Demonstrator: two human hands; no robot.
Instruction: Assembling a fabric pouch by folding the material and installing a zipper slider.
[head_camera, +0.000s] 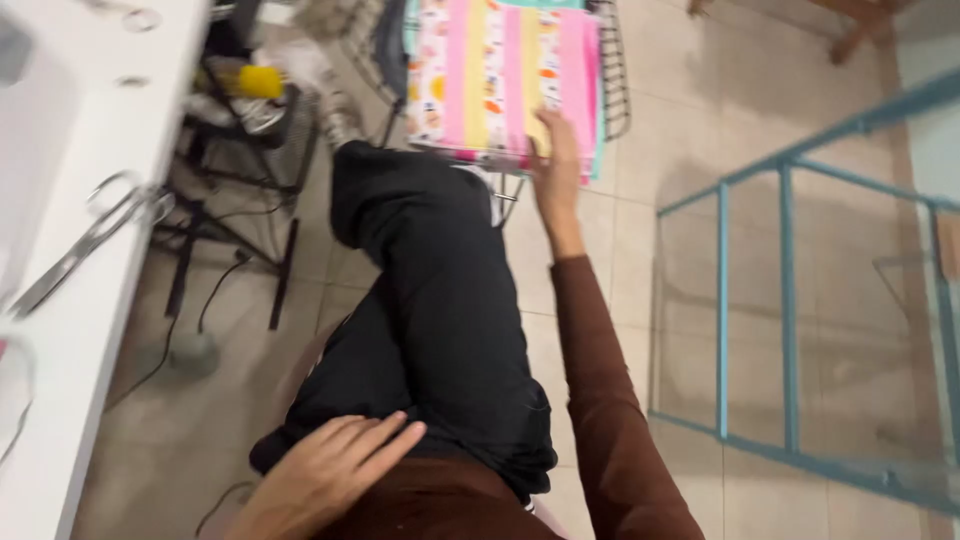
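The right hand (556, 160) stretches forward at the end of a brown sleeve (600, 400) and lies on the near edge of a stack of striped fabric (505, 80), pink and yellow with small printed figures. Its fingers (560, 130) rest flat on top of the cloth; the thumb is hidden, so whether the hand pinches the edge or only presses on it cannot be told. The fabric sits on a dark wire rack (615, 80), whose frame shows only as a few bars at the right side and below; the far end of the stack is cut off by the top of the picture.

The left hand (335, 470) rests open and relaxed on the person's thigh, fingers loosely together, holding nothing. The wrist runs out of the bottom edge. The black trousers (440, 330) fill the middle of the view, and the raised knee covers part of the rack's lower left corner.

At the left, a white worktop (110, 120) carries a pair of scissors (85, 245), blurred by motion. Beneath it, cables and a dark stand are hard to make out, with a yellow object (258, 82) among the clutter. To the right stands a teal metal frame (785, 300) with glass panels, cut off by the right edge, on a tiled floor (700, 120).
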